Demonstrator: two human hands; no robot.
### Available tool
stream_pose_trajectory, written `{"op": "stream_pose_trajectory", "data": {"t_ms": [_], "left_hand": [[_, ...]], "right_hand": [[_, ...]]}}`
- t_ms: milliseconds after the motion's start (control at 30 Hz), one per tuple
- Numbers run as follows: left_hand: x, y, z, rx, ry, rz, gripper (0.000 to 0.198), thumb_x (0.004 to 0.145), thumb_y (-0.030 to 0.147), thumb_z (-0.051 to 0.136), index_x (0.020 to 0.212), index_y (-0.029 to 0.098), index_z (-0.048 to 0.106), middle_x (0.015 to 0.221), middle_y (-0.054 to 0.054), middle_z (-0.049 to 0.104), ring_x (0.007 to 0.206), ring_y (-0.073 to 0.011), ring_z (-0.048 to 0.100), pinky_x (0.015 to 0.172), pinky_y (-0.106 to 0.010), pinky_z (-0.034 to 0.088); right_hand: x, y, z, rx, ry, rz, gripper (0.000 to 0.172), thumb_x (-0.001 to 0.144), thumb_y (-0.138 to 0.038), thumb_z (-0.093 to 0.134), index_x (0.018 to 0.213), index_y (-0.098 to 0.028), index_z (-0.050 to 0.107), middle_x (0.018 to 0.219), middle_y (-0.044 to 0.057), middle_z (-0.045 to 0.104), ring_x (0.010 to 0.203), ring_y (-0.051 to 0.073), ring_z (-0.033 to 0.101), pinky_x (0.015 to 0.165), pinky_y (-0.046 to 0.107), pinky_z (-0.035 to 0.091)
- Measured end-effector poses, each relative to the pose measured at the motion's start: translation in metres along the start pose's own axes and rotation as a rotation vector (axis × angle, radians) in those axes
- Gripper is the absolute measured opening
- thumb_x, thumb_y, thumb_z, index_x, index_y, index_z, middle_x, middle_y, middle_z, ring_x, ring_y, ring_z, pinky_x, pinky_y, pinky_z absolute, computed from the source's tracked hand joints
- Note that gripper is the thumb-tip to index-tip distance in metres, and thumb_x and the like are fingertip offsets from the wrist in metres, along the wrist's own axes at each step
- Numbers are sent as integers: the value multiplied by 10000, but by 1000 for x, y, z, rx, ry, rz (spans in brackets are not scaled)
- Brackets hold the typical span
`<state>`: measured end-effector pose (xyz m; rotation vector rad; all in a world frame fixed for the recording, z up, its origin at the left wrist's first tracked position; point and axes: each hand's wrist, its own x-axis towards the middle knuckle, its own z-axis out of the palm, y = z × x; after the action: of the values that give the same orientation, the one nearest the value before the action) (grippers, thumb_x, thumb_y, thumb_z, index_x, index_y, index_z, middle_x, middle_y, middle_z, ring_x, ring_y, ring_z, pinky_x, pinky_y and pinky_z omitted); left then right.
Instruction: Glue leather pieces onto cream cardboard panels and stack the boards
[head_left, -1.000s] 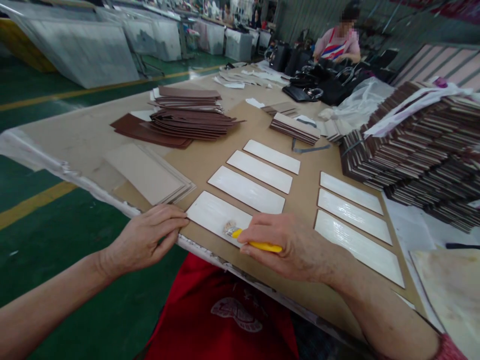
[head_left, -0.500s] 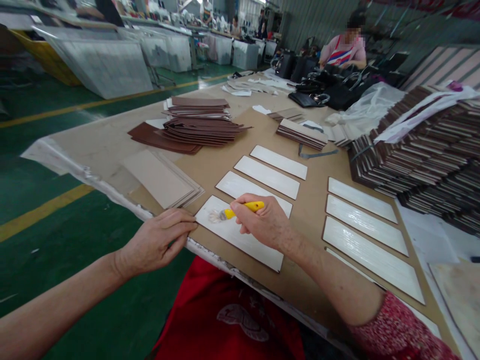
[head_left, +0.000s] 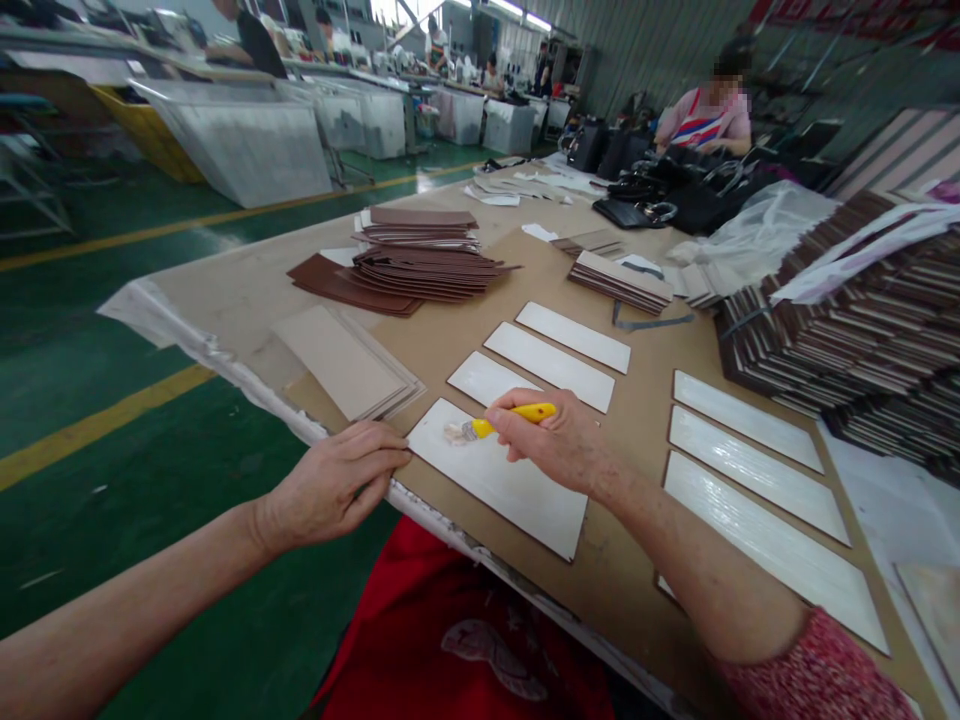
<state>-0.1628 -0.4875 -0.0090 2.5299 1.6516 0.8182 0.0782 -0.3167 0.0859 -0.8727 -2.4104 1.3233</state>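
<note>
My right hand (head_left: 551, 440) grips a yellow-handled brush (head_left: 525, 412), its bristles resting on the nearest white panel (head_left: 510, 490). At that panel's left corner, the fingertips of my left hand (head_left: 337, 485) press down, fingers close together; whether they pinch the corner is hidden. Beyond lie more white panels in a row, such as one long strip (head_left: 574, 337). A second row of glossy white panels (head_left: 757, 480) lies to the right, partly behind my right forearm.
Beige sheets (head_left: 341, 360) lie left of the panels, with brown pieces (head_left: 427, 270) behind. Tall stacks of dark-edged pieces (head_left: 847, 320) stand at right. Black bags (head_left: 637, 190) and a person (head_left: 705, 115) are at the far end. The table edge (head_left: 247, 385) runs close by my left hand.
The whole view has shifted, so things appear further right and slightly lower. The brush remains in my right hand on the same panel, and my left hand is still at its corner.
</note>
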Motion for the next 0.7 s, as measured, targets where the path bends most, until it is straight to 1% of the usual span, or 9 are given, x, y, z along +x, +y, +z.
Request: {"op": "stream_pose_trajectory", "data": {"t_ms": [67,133,200,267,333,400,533,600,700], "left_hand": [[0,0,0,1,5,-5,309,887,49,514,1163,145,613,1164,-126,630,1128,-255,578,995,-422,482],[-1,0,1,3,11,-11,312,883,55,515,1161,150,619,1161,-125,633,1123,-257,585,991,-423,490],[-1,0,1,2,11,-17,319,879,58,513,1162,155,624,1158,-123,637,1117,-255,592,986,-422,498],[0,0,0,3,10,-18,322,878,53,508,1160,154,625,1154,-124,640,1110,-250,596,981,-421,504],[0,1,0,6,13,-15,320,879,47,505,1159,149,623,1152,-126,641,1110,-249,595,978,-422,507],[0,1,0,6,15,-13,324,880,46,506,1165,152,619,1157,-128,641,1118,-251,592,980,-424,507],[0,1,-1,-5,12,-22,336,874,51,513,1171,163,623,1172,-126,642,1122,-254,597,982,-424,508],[0,1,-1,-6,19,-20,331,873,56,513,1164,164,629,1168,-124,645,1112,-252,604,982,-422,509],[0,1,0,-1,23,-10,326,879,51,507,1165,157,623,1160,-126,641,1111,-251,599,980,-416,504]], "right_hand": [[0,-1,-4,45,-16,27,241,918,-373,583,793,-213,712,628,-43,655,541,116,661,507,203,455],[3,-1,-3,122,24,24,245,915,-404,597,817,-210,710,669,-34,674,549,118,667,519,204,484],[10,0,3,197,84,12,253,919,-425,597,858,-207,709,699,-23,687,574,122,680,546,207,515],[17,2,13,244,117,25,256,921,-428,594,886,-201,706,715,-12,694,600,129,695,564,210,534],[22,4,22,264,125,60,249,922,-415,589,894,-194,700,715,-7,693,591,127,698,552,204,534],[22,4,26,257,99,83,249,928,-402,575,877,-189,693,698,-8,688,568,120,692,530,191,523],[18,0,20,244,8,101,261,920,-402,589,816,-183,685,663,-6,693,513,107,661,494,180,508],[18,-1,17,264,33,125,252,910,-411,603,839,-185,689,662,-4,698,506,110,657,488,184,515],[22,-2,20,307,109,152,240,909,-408,601,877,-187,691,665,-5,695,524,114,668,497,186,523]]}}
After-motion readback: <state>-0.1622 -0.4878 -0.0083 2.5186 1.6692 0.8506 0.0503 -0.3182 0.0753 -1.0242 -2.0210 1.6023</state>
